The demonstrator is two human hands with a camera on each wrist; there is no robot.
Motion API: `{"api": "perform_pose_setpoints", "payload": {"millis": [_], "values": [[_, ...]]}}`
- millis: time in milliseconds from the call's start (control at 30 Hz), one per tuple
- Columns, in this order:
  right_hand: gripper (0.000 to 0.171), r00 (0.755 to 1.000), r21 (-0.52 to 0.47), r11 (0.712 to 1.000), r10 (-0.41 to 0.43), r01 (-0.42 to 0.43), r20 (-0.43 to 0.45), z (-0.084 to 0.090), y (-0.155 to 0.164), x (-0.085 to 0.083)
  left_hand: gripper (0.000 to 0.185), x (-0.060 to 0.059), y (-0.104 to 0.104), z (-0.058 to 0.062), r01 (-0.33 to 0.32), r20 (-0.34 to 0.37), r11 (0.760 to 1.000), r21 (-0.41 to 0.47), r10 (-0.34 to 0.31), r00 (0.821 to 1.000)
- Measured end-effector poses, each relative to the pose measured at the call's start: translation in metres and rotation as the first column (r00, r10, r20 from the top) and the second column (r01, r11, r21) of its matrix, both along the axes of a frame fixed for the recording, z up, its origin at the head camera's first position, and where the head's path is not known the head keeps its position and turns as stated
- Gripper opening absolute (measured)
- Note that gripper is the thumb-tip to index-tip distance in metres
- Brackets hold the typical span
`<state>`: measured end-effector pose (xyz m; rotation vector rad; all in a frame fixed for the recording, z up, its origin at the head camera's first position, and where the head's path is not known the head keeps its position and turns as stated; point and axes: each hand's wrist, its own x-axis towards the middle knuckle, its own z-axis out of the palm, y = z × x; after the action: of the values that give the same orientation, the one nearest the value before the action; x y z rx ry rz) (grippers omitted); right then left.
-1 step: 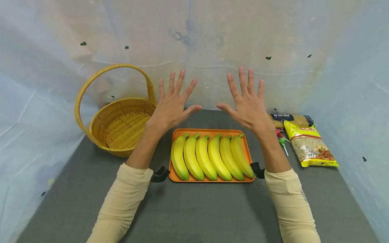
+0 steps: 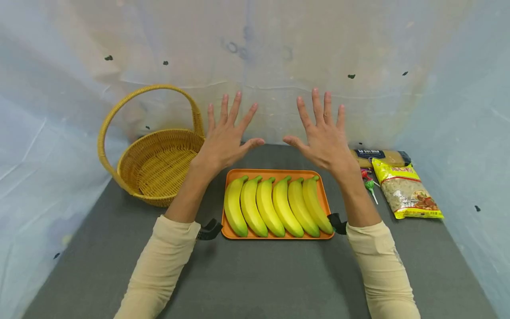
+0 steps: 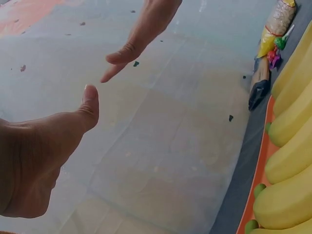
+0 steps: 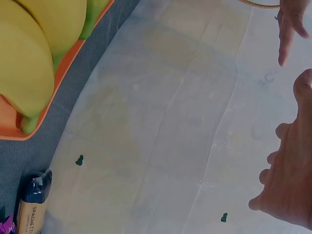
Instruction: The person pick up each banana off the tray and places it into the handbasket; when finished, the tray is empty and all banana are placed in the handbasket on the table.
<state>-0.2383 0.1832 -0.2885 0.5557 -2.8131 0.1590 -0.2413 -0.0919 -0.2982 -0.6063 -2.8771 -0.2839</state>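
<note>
You can read "SPAGHETTI" in dark letters running along the tan pasta pack point(image 4: 30, 210) in the right wrist view; it lies at the bench's back edge, toward the right corner. The yellow bag point(image 2: 405, 188) beside it carries red lettering on its top band, too small for you to read.

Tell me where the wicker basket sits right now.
In the head view the wicker basket stands on the grey table at the far left, just left of the orange tray of bananas and beside the raised left hand.
</note>
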Motion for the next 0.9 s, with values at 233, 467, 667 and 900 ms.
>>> {"api": "perform_pose_setpoints", "payload": {"millis": [233, 467, 667, 900], "values": [[0.107, 1.000, -0.015, 1.000, 0.013, -0.013, 0.000, -0.001, -0.004, -0.003, 0.092, -0.001, -0.003, -0.003, 0.000, 0.013, 1.000, 0.004, 0.000, 1.000], [0.098, 0.995, 0.012, 1.000, 0.022, -0.023, 0.092, -0.002, -0.005, -0.003, 0.090, 0.000, -0.005, -0.009, -0.002, 0.026, 1.000, 0.005, 0.002, 1.000], [0.098, 0.959, -0.061, 0.996, 0.086, -0.073, 0.269, -0.003, 0.008, 0.003, 0.094, 0.003, -0.008, -0.015, 0.038, 0.032, 0.999, 0.024, -0.039, 0.999], [0.096, 0.805, -0.110, 0.987, 0.157, -0.114, 0.572, -0.016, 0.065, 0.017, 0.077, 0.016, -0.021, -0.045, 0.199, 0.011, 0.978, 0.068, -0.200, 0.980]]}}
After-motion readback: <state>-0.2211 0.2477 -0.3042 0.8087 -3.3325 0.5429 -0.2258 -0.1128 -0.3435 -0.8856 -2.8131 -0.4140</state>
